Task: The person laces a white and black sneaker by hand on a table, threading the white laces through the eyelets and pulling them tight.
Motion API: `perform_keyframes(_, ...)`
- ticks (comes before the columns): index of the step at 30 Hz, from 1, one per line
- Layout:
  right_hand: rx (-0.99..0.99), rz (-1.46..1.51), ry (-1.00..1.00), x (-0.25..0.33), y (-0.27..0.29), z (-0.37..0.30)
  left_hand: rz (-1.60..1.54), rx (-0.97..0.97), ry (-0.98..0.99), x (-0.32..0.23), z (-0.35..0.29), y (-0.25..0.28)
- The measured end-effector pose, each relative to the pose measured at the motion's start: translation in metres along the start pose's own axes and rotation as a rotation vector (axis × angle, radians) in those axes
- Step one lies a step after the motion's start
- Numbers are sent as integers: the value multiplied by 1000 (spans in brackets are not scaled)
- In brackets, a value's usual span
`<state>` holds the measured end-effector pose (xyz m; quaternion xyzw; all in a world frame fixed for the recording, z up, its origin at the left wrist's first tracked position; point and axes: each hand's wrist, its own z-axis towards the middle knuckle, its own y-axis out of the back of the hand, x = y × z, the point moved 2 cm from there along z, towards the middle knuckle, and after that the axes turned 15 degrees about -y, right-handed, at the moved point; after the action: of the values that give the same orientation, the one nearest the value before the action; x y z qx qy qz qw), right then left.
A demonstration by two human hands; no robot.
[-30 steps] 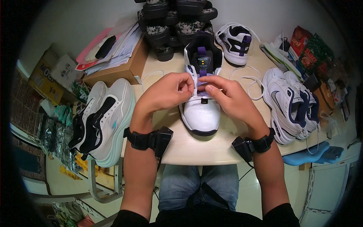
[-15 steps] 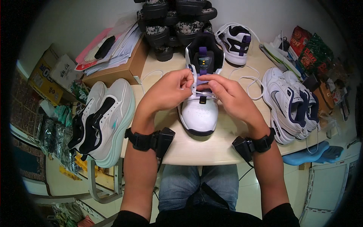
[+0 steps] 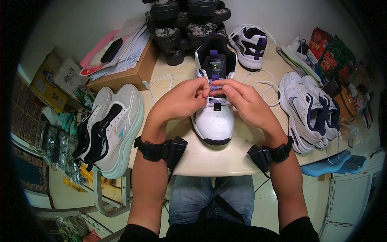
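A white high-top sneaker (image 3: 213, 126) with a black collar and purple tongue loops stands in front of me, toe toward me. A white shoelace (image 3: 214, 98) runs across its lowest lacing row. On the left edge of the throat, the curled fingers and thumb of my left hand (image 3: 179, 97) are closed in a pinch on the lace. From the other side, my right hand (image 3: 249, 101) grips the right eyelet flap, its fingers reaching in over the purple tongue and its thumb outside. Loose lace (image 3: 264, 82) trails on the table (image 3: 189, 163) beyond my right hand. My fingers hide the eyelets.
A matching sneaker (image 3: 250, 48) stands at the back. Grey running shoes (image 3: 117, 133) are at the left, white-and-navy sneakers (image 3: 300, 107) at the right. Camouflage-patterned shoes (image 3: 175, 34) are stacked behind. A cardboard box (image 3: 135, 70) bears papers. Packets (image 3: 336, 56) lie far right.
My left hand has shifted slightly right, over the throat, drawing the lace with it. The sneaker has moved a little. My right hand has stayed nearly in place.
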<state>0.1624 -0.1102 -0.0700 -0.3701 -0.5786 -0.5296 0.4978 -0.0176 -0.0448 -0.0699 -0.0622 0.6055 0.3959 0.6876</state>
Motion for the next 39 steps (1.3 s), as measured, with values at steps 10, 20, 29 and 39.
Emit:
perform_keyframes(10,-53,-179,-65,11,0,-3,123,65,30,-5,0,4)
perform_keyframes(20,-282,-432,-86,2,-11,5,-53,41,103,-5,-2,1)
perform_keyframes(29,-271,-837,-83,8,-19,8,35,38,137,-8,0,0)
perform_keyframes(39,-435,-743,130,8,-10,0,-86,7,134,-4,-2,4)
